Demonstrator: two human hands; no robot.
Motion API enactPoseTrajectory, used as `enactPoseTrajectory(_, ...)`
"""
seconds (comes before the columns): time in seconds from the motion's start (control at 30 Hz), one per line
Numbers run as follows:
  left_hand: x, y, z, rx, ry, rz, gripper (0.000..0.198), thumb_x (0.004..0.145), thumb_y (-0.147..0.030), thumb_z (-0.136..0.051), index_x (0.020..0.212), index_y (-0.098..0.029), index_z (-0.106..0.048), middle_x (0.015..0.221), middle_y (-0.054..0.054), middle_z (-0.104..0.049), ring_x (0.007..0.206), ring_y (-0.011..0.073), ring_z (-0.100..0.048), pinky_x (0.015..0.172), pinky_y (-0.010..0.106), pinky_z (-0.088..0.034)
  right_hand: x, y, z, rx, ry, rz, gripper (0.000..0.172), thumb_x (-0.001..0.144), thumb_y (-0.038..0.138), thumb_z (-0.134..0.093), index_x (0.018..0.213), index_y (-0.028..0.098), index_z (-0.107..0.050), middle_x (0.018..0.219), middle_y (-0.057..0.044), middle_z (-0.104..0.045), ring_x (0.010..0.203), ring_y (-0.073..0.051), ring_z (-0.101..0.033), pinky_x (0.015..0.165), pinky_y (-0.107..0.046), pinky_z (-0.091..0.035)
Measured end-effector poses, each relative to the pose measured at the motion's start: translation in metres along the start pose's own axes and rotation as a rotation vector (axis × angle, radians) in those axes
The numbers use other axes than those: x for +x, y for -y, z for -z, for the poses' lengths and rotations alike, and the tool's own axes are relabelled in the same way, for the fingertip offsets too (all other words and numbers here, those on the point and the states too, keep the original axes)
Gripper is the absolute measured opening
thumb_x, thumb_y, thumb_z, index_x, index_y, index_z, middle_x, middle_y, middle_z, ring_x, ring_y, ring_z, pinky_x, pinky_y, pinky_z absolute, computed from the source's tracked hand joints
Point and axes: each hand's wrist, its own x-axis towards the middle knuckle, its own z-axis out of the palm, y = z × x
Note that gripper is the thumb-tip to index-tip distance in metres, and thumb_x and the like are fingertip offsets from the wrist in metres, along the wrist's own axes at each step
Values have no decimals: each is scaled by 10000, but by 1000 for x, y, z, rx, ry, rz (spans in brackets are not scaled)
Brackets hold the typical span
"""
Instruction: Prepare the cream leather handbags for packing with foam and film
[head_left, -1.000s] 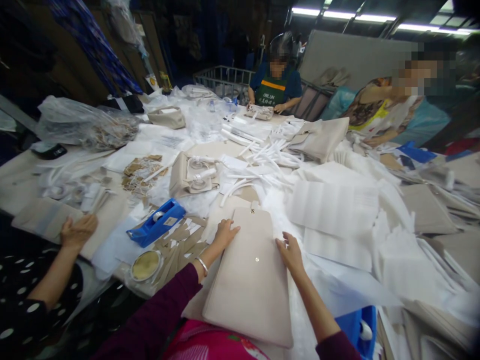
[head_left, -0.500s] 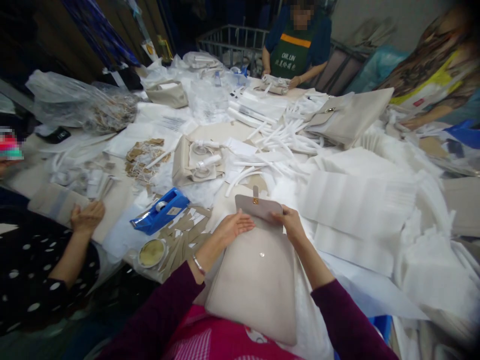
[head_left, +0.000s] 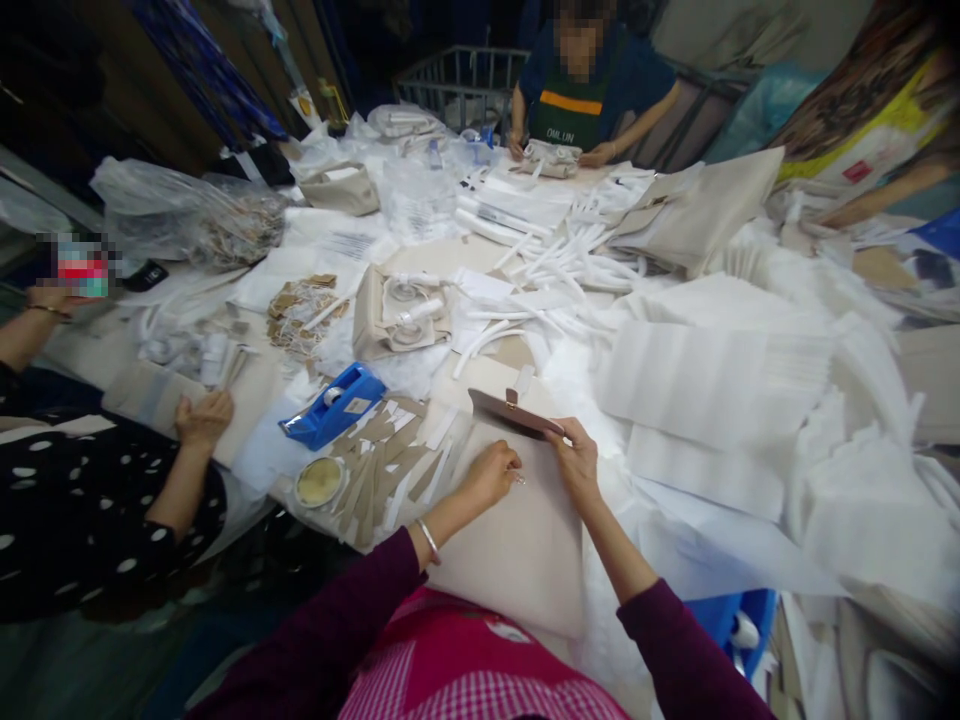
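A beige handbag (head_left: 517, 550) lies flat on the table edge in front of me, its flap (head_left: 517, 414) lifted and seen nearly edge-on. The flap carries a small gold-coloured clasp (head_left: 511, 398) with a strap tab. My right hand (head_left: 577, 462) pinches the flap's right corner between thumb and fingers. On the bag's front rests my left hand (head_left: 491, 478), fingers curled in, right beside the small metal stud (head_left: 519, 479). Whatever those fingertips hold, if anything, is hidden.
To the left stand a blue tape dispenser (head_left: 335, 405) and a round tin (head_left: 320, 482) beside beige strips (head_left: 375, 465). White padding sheets (head_left: 705, 390) are stacked at right. A co-worker's hand (head_left: 204, 418) rests at left; other people work across the table.
My left hand has moved from the flap's left side down to the stud, its flat fingers curling in. My right hand has tipped the flap further up. The view has shifted slightly.
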Motion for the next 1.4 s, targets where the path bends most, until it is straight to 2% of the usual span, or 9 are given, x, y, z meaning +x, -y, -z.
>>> enactPoseTrajectory(0.17,-1,-9,-23,348,-89,36,85,763,-128,-576,800,-134,-652,966,140,-566,1022,285,-484,859,403,-413,-13,-1,-6,3,-18,50,191,823,330,-520,863,218,-670,841,-27,-592,846,-199,-542,769,-327,-437)
enactPoseTrajectory(0.5,-4,-6,-40,539,-150,-3,168,742,-54,-472,768,-125,-622,992,170,-533,1032,331,-405,849,465,-327,-20,-5,-6,-7,-32,89,206,841,337,-508,864,213,-670,847,-29,-596,851,-196,-535,799,-334,-428)
enactPoseTrajectory(0.67,-14,-4,-35,517,-137,-72,218,729,6,-442,798,-144,-584,1001,138,-519,1023,284,-405,843,433,-319,-20,-10,-7,-7,-55,92,182,821,321,-514,843,210,-656,830,-23,-590,833,-196,-529,786,-334,-425)
enactPoseTrajectory(0.8,-32,-9,-23,393,-89,-143,125,821,-101,-454,806,-173,-555,986,96,-520,973,245,-425,821,397,-335,-20,-11,-7,-20,-59,100,176,820,313,-501,833,208,-642,836,-20,-587,836,-190,-525,785,-324,-419)
enactPoseTrajectory(0.9,-60,-7,-4,284,-189,-170,75,828,-157,-485,779,-183,-536,944,68,-523,949,221,-436,850,371,-347,-19,-11,-7,-16,-69,108,180,815,325,-509,819,202,-640,822,-19,-581,823,-189,-527,778,-322,-417)
enactPoseTrajectory(1.0,-105,23,26,179,-423,-94,81,826,-175,-481,758,-187,-523,892,48,-523,924,202,-457,890,348,-357,-20,-14,-7,5,-76,117,190,802,348,-532,823,196,-643,817,-20,-583,822,-192,-538,782,-327,-419)
enactPoseTrajectory(1.13,-194,107,57,169,-621,262,90,794,-194,-509,706,-183,-524,810,30,-519,858,186,-485,819,308,-395,-23,-25,-6,-11,-92,145,226,780,387,-568,848,193,-662,832,-29,-601,828,-206,-553,781,-343,-419)
enactPoseTrajectory(1.27,-278,182,54,153,-688,760,115,763,-222,-562,663,-167,-547,719,12,-530,779,173,-508,766,291,-407,-25,-40,-8,-62,-135,147,279,746,429,-604,867,195,-692,811,-58,-618,796,-241,-568,742,-386,-419)
enactPoseTrajectory(1.4,-313,219,43,76,-732,945,49,708,-127,-574,725,-155,-609,676,1,-585,724,157,-555,727,271,-426,-26,-51,-9,-109,-158,118,278,747,424,-624,917,227,-723,840,-135,-651,792,-284,-594,699,-437,-403)
